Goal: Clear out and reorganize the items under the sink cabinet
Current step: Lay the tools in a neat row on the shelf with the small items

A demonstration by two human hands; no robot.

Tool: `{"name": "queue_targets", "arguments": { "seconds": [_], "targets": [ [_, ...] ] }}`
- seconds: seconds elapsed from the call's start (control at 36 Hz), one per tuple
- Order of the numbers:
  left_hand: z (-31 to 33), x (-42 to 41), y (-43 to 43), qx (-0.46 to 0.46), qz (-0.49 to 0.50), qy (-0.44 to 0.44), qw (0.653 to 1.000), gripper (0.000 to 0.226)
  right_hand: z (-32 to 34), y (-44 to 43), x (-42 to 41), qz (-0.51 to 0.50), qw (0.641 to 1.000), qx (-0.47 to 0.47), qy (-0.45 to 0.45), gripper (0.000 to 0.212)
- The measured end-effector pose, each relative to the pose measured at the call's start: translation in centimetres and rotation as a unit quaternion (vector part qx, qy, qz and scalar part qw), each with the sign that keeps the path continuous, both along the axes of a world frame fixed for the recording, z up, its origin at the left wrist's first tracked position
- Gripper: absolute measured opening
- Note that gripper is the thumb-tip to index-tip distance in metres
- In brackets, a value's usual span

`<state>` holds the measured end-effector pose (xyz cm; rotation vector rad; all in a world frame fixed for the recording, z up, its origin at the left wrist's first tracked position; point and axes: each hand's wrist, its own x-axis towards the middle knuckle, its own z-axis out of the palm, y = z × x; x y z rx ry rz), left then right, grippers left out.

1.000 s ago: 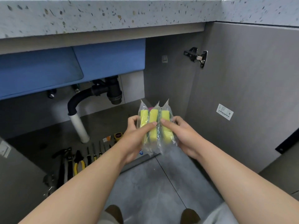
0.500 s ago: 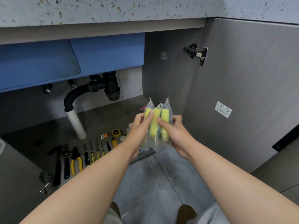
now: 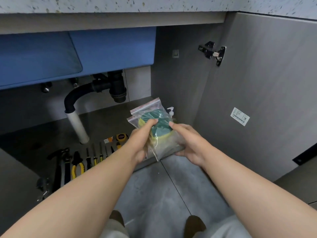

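Tilted flat since before: bagged sponges (image 3: pixel 157 125) now show green faces, over the front edge of the cabinet (image 3: pixel 109 121) | your left hand (image 3: pixel 141 146) and right hand (image 3: pixel 187 145) both grip them | step: likely restocking | next: lay them right of the tools (image 3: pixel 78 166).

Observed a speckled countertop (image 3: pixel 154 4) over an open grey cabinet (image 3: pixel 180 79), with the blue underside of a sink (image 3: pixel 103 52) at upper left, a black trap (image 3: pixel 118 90) beneath it, and a white pipe (image 3: pixel 77 124) running down to the cabinet's grey base. Noted the door (image 3: pixel 274 83) swung open at right, carrying a metal hinge (image 3: pixel 213 54) near its top edge and a white label (image 3: pixel 239 116) lower down. Recorded a grey tiled floor (image 3: pixel 151 194) in front, crossed by one thin dark joint, under soft, even light.
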<state>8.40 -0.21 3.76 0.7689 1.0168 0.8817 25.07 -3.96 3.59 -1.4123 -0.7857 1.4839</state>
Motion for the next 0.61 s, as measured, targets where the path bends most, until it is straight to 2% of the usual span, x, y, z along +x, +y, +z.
{"name": "queue_targets", "arguments": {
  "seconds": [0.08, 0.17, 0.28, 0.42, 0.47, 0.56, 0.58, 0.61],
  "targets": [
    [-0.1, 0.9, 1.4, -0.009, -0.023, -0.017, 1.000, 0.035, -0.9, 1.4, 0.6, 0.084, 0.993, -0.057, 0.063, 0.071],
    [-1.3, 2.1, 3.2, -0.024, -0.041, -0.031, 0.998, 0.037, -2.2, 3.5, 0.8, 0.062, 0.990, -0.034, 0.124, 0.067],
    [-4.4, 3.8, 6.1, -0.044, -0.063, -0.023, 0.997, 0.036, -5.5, 6.4, 1.7, 0.010, 0.992, -0.049, 0.114, 0.059],
    [-9.1, 5.1, 9.6, -0.060, -0.124, 0.072, 0.988, 0.054, -10.8, 9.4, 4.2, -0.062, 0.992, -0.091, 0.055, 0.046],
    [-11.4, 5.3, 11.0, -0.061, -0.072, 0.131, 0.987, 0.056, -12.9, 10.5, 5.2, -0.104, 0.986, -0.125, 0.020, 0.042],
    [-14.7, 4.7, 13.4, -0.005, 0.038, 0.223, 0.974, 0.026, -15.8, 12.0, 6.4, -0.152, 0.974, -0.169, 0.003, 0.036],
    [-15.5, 4.4, 14.1, 0.010, 0.057, 0.245, 0.968, 0.019, -16.6, 12.6, 6.6, -0.163, 0.971, -0.175, 0.002, 0.036],
    [-16.2, 4.1, 14.7, 0.014, 0.067, 0.264, 0.962, 0.023, -17.4, 13.1, 6.8, -0.174, 0.968, -0.178, 0.001, 0.036]
  ]
}}
